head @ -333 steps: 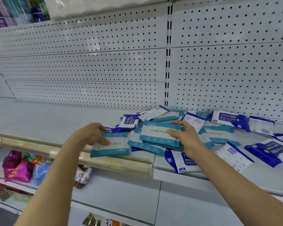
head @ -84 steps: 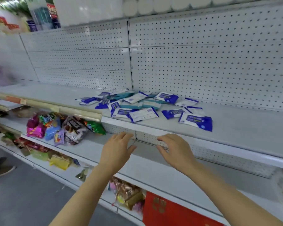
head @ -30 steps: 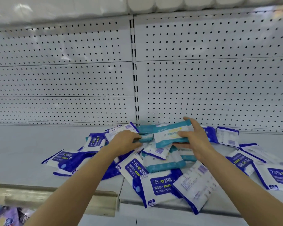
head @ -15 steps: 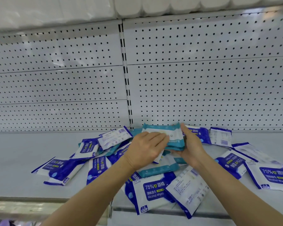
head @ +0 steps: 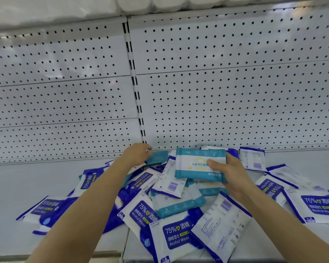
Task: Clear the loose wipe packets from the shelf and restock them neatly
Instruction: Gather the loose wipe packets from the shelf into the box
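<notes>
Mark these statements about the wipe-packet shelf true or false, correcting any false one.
1. The right hand holds teal-and-white wipe packets. True.
2. The left hand rests on the blue-and-white alcohol wipe packet at the front shelf edge. False: it reaches to a teal packet at the back of the pile.
3. The blue-and-white packets stand in neat upright rows. False: they lie flat, scattered and overlapping.
4. A white perforated panel backs the white metal shelf. True.
</notes>
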{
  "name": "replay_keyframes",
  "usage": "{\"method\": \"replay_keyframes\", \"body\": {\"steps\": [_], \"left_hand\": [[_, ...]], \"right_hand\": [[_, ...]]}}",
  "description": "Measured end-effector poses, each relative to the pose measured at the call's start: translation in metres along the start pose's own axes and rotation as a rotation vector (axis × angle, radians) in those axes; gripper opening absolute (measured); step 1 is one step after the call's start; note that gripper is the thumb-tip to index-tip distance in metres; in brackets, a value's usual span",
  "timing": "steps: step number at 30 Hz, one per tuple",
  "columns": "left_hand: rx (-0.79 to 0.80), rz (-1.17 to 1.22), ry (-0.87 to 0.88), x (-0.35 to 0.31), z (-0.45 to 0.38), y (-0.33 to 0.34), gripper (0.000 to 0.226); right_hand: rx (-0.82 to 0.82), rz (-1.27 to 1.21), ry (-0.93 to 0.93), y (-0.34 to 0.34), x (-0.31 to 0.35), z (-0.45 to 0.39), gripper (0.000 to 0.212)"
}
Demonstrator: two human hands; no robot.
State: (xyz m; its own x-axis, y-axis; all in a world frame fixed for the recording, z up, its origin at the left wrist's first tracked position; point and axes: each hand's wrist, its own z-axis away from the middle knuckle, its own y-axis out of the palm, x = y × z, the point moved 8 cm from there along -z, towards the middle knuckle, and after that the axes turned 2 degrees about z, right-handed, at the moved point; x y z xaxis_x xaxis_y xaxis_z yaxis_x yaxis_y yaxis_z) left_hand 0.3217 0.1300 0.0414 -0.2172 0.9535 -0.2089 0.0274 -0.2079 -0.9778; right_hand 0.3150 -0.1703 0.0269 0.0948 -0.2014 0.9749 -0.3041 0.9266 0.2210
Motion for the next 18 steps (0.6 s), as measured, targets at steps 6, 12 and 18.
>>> {"method": "replay_keyframes", "body": {"steps": [6,12,18], "left_hand": [[0.333,-0.135,-0.008,0.011,-0.037,0.025,0.050],[0.206,-0.144,0.025,0.006,-0.046,0.022,0.058],[0.025,0.500,0.033,0.002,-0.029,-0.015,0.041]], "right_hand": [[-0.093,-0.009,0.002,-0.029,-0.002,-0.001,0.023],[-0.123,-0.031,0.019,-0.045,0.000,0.008,0.025],[-0.228,-0.027,0.029,-0.069,0.001,0.009,0.027]]}}
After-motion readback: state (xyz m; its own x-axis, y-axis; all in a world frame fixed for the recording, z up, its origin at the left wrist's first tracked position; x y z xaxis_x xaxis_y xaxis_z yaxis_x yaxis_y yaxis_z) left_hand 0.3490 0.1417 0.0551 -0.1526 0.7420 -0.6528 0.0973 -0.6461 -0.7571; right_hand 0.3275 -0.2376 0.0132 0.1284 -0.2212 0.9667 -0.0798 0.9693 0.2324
